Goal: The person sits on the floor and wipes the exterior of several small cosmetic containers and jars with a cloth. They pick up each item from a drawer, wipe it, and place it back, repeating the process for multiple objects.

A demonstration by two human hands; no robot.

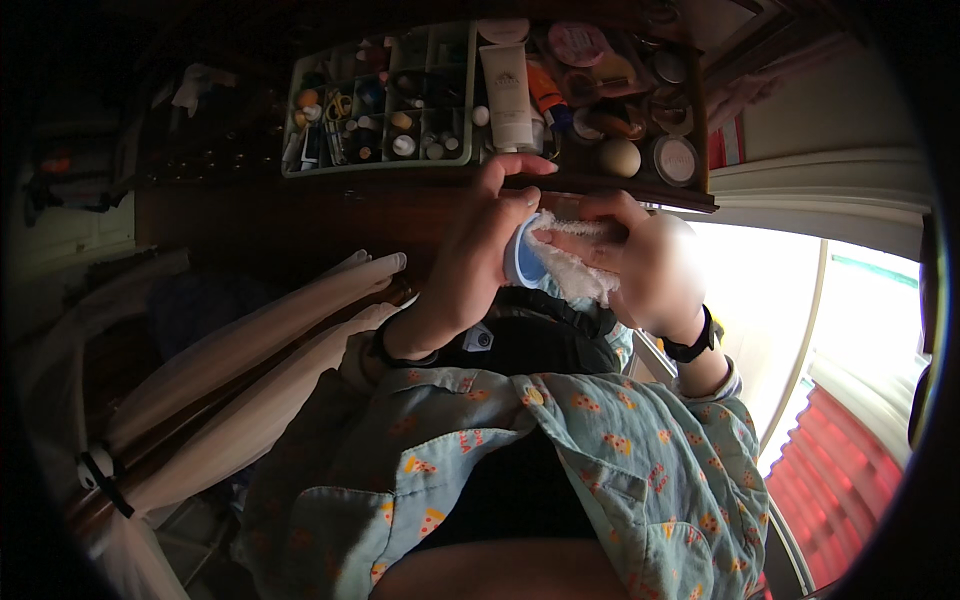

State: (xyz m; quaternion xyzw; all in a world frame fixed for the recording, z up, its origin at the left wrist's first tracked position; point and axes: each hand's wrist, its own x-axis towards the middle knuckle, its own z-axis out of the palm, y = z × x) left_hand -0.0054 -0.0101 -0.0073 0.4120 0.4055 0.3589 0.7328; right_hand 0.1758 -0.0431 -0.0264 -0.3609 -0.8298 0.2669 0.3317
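Observation:
A light blue round plastic lid or shallow cup rests against the palm of my left hand, tilted with its hollow side facing right. The left thumb lies near its upper rim, and the index finger is stretched out above. In my right hand is a white terry cloth, bunched between the fingers. Two right fingertips press the cloth at the blue piece's opening. Both hands are in front of my chest, just below the drawer's front edge. Part of the right hand is blurred.
Beyond my hands, an open wooden drawer holds a pale divided organizer with small bottles and yellow-handled scissors. A white tube, a beige ball and a round compact lie beside it. Sheer curtains hang at left.

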